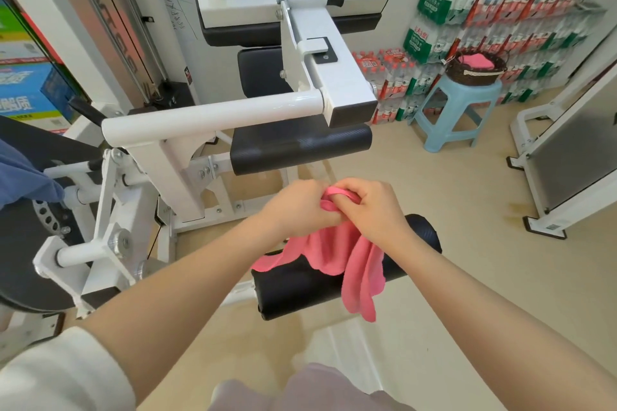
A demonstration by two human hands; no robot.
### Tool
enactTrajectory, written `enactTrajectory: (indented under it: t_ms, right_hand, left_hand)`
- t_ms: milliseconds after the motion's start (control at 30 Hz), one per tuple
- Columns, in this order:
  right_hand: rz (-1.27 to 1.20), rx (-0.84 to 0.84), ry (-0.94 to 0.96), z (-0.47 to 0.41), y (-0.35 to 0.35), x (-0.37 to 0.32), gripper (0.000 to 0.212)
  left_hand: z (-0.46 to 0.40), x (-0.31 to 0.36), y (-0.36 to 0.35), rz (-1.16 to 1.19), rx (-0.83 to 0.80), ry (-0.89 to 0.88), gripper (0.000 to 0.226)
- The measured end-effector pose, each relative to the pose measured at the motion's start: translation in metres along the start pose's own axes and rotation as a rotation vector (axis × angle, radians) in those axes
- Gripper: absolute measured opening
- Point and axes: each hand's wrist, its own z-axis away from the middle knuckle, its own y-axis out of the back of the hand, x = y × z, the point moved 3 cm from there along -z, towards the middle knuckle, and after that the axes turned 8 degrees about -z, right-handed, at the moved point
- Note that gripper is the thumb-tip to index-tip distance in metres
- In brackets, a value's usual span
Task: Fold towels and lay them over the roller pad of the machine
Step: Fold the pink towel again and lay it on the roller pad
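Right now your left hand [293,207] and right hand [370,207] both have fingers curled round the bunched top of the pink towel [347,260], held just above the roller pad [300,287]. Its loose tails hang down across the pad's front, toward its right end. That pad's long axis runs left to right beneath your hands, so you probably spread the cloth along it; your right hand sits nearer the draped part.

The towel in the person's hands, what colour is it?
Pink. The towel shows in the head view.
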Motion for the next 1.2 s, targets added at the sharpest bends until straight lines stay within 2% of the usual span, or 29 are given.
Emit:
enactTrajectory:
  t_ms: [133, 233, 333, 433, 500, 600, 667, 733, 800, 833, 867, 967, 1100, 1200]
  right_hand:
    - [0.040, 0.055, 0.082, 0.007, 0.005, 0.006, 0.017]
    - [0.010, 0.085, 0.170, 0.009, 0.006, -0.003, 0.022]
    - [0.034, 0.149, 0.196, 0.006, 0.009, -0.011, 0.020]
    - [0.124, 0.168, 0.117, 0.004, 0.011, -0.003, 0.019]
    - [0.177, 0.156, 0.016, 0.003, 0.013, 0.010, 0.028]
    - [0.181, 0.171, -0.146, 0.004, 0.017, 0.029, 0.028]
    - [0.075, 0.182, -0.241, 0.007, 0.017, 0.030, 0.023]
    - [-0.036, 0.155, -0.274, 0.008, 0.015, 0.022, 0.020]
    - [-0.063, 0.067, -0.218, 0.008, 0.011, 0.005, 0.015]
    - [-0.046, 0.007, -0.188, 0.008, 0.009, -0.003, 0.012]
    - [-0.013, -0.049, -0.155, 0.007, 0.006, -0.011, 0.010]
    - [0.045, -0.102, -0.078, 0.008, 0.002, -0.023, 0.008]
    - [0.122, -0.062, -0.048, 0.007, 0.015, -0.018, 0.012]
    - [0.174, -0.100, -0.106, 0.008, 0.027, -0.014, 0.023]
  left_hand:
    - [0.006, 0.000, 0.015, 0.121, 0.084, -0.027, 0.038]
    - [0.017, 0.004, 0.026, 0.300, 0.178, -0.067, 0.030]
    - [0.025, -0.002, 0.038, 0.644, 0.309, -0.042, 0.021]
    - [0.032, -0.009, 0.047, 0.930, 0.391, -0.103, 0.021]
    - [0.037, -0.010, 0.053, 1.061, 0.466, -0.158, 0.023]
    - [0.037, -0.014, 0.059, 1.211, 0.587, -0.132, 0.034]
    - [0.034, -0.014, 0.058, 1.008, 0.623, -0.063, 0.028]
    - [0.028, -0.017, 0.050, 0.558, 0.530, 0.069, 0.010]
    - [0.023, -0.020, 0.032, 0.214, 0.274, 0.133, 0.043]
    - [0.022, -0.017, 0.022, 0.114, 0.164, 0.098, 0.050]
    - [0.022, -0.012, 0.013, 0.053, 0.091, 0.037, 0.047]
    - [0.022, -0.002, -0.004, 0.085, 0.082, -0.044, 0.015]
    - [0.020, -0.011, 0.002, 0.151, 0.208, -0.003, 0.028]
    - [0.021, -0.021, 0.010, 0.285, 0.266, 0.065, 0.020]
